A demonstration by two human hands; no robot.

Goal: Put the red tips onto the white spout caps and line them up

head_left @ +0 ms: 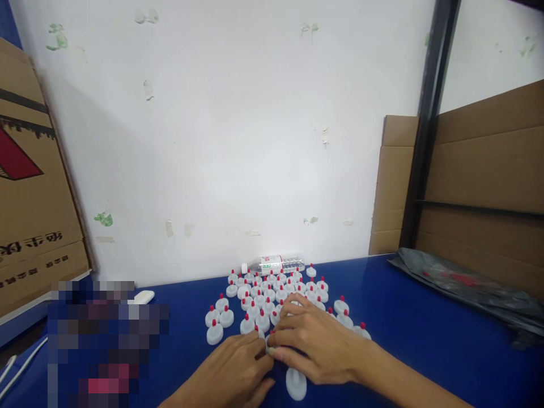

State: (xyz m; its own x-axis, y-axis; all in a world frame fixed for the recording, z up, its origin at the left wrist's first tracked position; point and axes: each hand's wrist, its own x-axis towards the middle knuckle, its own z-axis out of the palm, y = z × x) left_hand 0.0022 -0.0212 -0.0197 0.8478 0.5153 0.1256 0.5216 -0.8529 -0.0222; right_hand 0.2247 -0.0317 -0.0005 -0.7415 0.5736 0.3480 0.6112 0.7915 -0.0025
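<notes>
My right hand [317,340] is closed, thumb and fingers pinching a round white nozzle cap [267,343] with a red tip, low over the blue table. Curled in from the left, my left hand [236,368] has its fingertips at the same cap; fingers cover most of it. Just below my right hand lies a white cap [296,386] on which no red tip shows. Beyond both hands stand several similar white caps [262,322] with red tips, packed in a loose cluster. Part of that cluster is hidden behind my right hand.
A clear plastic bottle [272,264] lies on its side against the white wall. A grey plastic bag [450,283] rests at the right, near cardboard [484,170] and a dark metal post [427,136]. A cardboard box [38,187] stands at the left, above a blurred-out area.
</notes>
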